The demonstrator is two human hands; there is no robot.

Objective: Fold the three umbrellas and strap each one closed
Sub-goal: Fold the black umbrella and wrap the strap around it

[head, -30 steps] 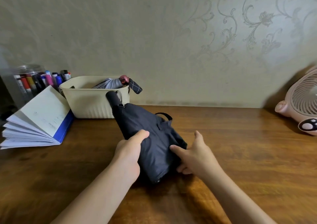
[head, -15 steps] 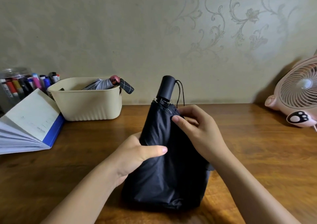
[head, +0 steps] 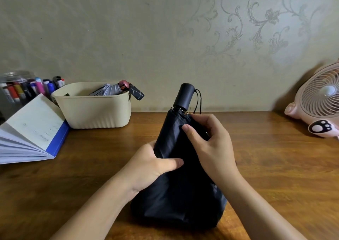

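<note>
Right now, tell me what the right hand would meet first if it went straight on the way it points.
The black umbrella: the right hand pinches its fabric under the handle. Beyond that, the line runs up-left roughly toward the cream basket, but depth is unclear.

Black fabric folding umbrella (head: 176, 193) stands nearly upright on the brown wooden table (head: 275, 166), its cylindrical black handle (head: 184, 97) up top w/ a cord loop. Left hand (head: 152, 168) grips the canopy midway, thumb across the front. Right hand (head: 211, 148) pinches the folds just below the handle. Back left: cream plastic basket (head: 95, 111) w/ a grey striped umbrella (head: 108, 91) inside. Pink desk fan (head: 319, 100) at far right.
</note>
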